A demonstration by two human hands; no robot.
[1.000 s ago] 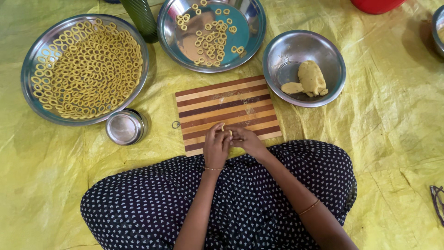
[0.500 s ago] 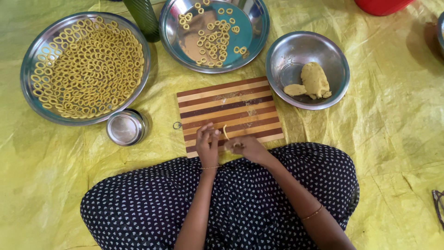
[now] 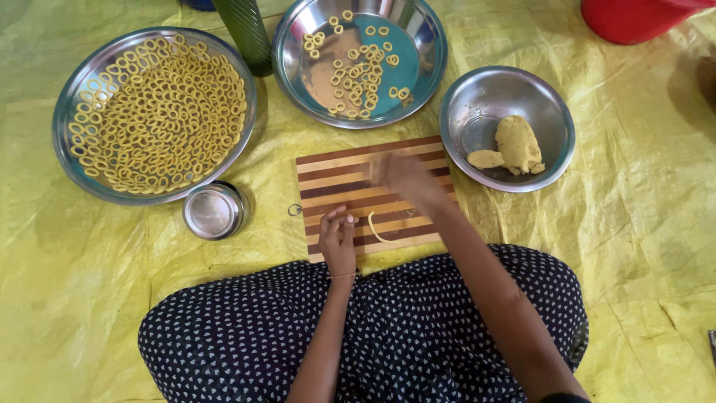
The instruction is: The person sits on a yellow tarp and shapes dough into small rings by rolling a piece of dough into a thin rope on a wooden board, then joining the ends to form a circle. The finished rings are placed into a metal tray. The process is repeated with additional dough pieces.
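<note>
Yellow plastic sheeting (image 3: 649, 246) covered the floor, keeping dough work off the ground. At frame centre a striped wooden board (image 3: 335, 168) lay just before the person's lap, within easy reach. The left hand (image 3: 339, 239), fingers curled loosely and gripping nothing, rested on its lower edge beside a thin dough strand (image 3: 375, 230). The right hand (image 3: 403, 179), blurred, hovered over the board's upper right; its grip could not be told. Finished rings filled the tray (image 3: 74, 160) at upper left; a dough lump (image 3: 518, 143) sat in the bowl (image 3: 477, 93) at right.

You sit on a crinkled yellow plastic sheet (image 3: 656, 224) covering the floor, evenly lit by soft daylight.
</note>
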